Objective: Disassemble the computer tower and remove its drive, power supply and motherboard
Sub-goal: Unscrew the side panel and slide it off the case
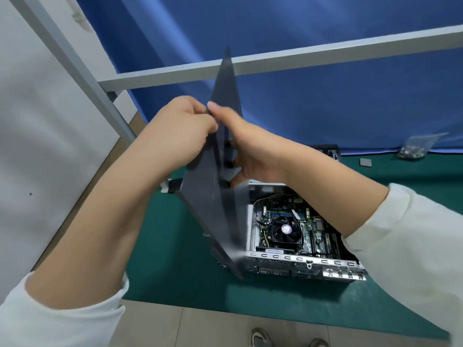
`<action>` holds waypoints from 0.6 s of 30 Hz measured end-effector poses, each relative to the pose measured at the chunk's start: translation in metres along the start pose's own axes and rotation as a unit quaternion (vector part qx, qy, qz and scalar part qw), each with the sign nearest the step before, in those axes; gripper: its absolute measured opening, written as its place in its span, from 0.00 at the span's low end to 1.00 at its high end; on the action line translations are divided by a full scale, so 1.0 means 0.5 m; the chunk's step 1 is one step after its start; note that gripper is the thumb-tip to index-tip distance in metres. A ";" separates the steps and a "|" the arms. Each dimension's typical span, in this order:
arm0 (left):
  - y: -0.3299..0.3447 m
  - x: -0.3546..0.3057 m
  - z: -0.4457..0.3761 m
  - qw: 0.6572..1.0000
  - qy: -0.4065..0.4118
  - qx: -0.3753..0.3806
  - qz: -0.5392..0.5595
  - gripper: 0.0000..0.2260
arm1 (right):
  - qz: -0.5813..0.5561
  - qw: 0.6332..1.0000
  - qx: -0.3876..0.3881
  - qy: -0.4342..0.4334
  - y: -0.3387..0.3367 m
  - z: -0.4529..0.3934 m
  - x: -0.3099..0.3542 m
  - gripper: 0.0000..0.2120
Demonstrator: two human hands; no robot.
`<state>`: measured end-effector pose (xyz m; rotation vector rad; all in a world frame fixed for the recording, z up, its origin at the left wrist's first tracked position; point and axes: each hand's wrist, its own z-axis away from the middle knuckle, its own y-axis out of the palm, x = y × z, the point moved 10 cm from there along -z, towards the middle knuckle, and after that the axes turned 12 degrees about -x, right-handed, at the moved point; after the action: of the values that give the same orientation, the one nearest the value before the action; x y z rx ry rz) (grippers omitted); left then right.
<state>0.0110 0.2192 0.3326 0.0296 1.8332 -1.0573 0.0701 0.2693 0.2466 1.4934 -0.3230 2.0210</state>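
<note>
The computer tower (300, 265) lies on its side on the green mat, open at the top. Inside it I see the motherboard (313, 234) with a black CPU fan (285, 230). A dark grey side panel (213, 191) stands almost on edge above the tower's left side, tilted up toward me. My left hand (180, 131) grips the panel's left face near its upper edge. My right hand (248, 146) holds the same panel from the right, thumb on top and fingers behind it. The drive and power supply are hidden behind the panel and my arms.
A green mat (175, 271) covers the table, with its front edge near my feet. A clear bag of screws (413, 151) and a small grey pad (365, 162) lie at the back right. A blue curtain (325, 108) and metal frame bars (275, 61) stand behind.
</note>
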 end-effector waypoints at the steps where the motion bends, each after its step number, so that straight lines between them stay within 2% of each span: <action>1: 0.008 -0.010 -0.001 1.000 0.011 0.002 -0.019 0.06 | -0.014 1.000 -0.001 -0.005 -0.004 0.001 0.007 0.23; 6: 0.052 -0.044 0.007 0.987 0.097 0.016 -0.127 0.04 | -0.066 0.998 -0.009 -0.016 -0.035 0.010 0.016 0.17; 9: 0.077 -0.041 0.015 0.988 0.106 0.050 -0.100 0.02 | -0.079 0.996 -0.033 -0.009 -0.061 0.015 0.013 0.11; 11: 0.104 -0.031 0.022 0.990 0.066 0.127 0.012 0.06 | -0.092 0.995 -0.047 0.003 -0.081 0.022 0.012 0.07; 14: 0.139 0.020 0.018 0.969 -0.041 0.208 0.131 0.17 | -0.118 0.991 -0.067 0.012 -0.114 0.033 0.015 0.02; 16: 0.154 0.091 0.003 0.963 -0.102 0.203 0.142 0.15 | -0.131 0.988 -0.079 0.002 -0.136 0.041 0.017 0.03; 18: 0.163 0.185 -0.003 0.966 -0.160 0.180 0.095 0.13 | -0.149 0.984 -0.093 -0.012 -0.155 0.049 0.018 0.08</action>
<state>-0.0020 0.2330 0.2107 0.2345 1.3060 -1.1702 0.1336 0.3209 0.2518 1.3618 -0.2706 1.6911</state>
